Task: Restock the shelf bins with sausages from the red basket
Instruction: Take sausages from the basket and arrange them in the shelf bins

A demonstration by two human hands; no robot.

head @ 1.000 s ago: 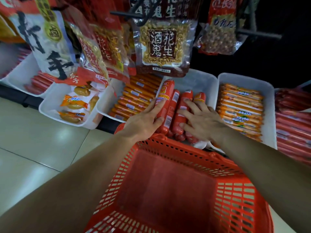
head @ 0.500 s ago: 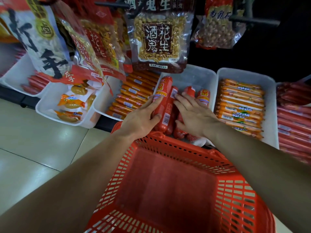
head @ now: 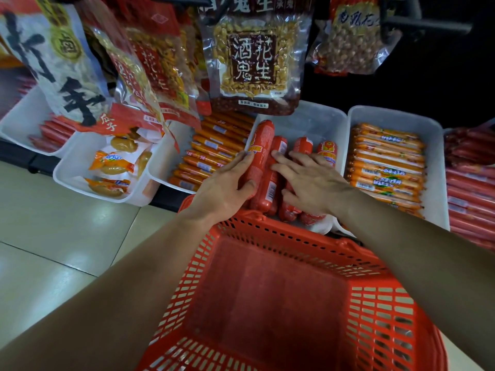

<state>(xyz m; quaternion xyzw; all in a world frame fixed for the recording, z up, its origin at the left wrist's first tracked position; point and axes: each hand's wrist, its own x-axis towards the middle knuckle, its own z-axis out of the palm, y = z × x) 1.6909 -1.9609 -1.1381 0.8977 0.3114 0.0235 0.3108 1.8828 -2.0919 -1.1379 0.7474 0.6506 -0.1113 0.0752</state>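
The red basket (head: 281,303) stands below the shelf with nothing in it. Above its far rim, a white bin (head: 316,121) holds several thick red sausages (head: 302,147) lying lengthwise. My left hand (head: 222,188) grips the leftmost red sausage (head: 261,145), fingers along its left side and thumb across its front. My right hand (head: 310,183) lies flat with spread fingers on the other sausages in the same bin, pressing them.
A bin of thin orange sausages (head: 214,153) sits left of the hands, another (head: 385,167) to the right. Dark red sausages (head: 471,178) fill the far right bin. Snack bags (head: 251,57) hang above the bins. Tiled floor (head: 67,223) lies at left.
The view moved closer to the bins. My right hand slid left across the red sausages toward the one my left hand grips. My left hand kept its hold.
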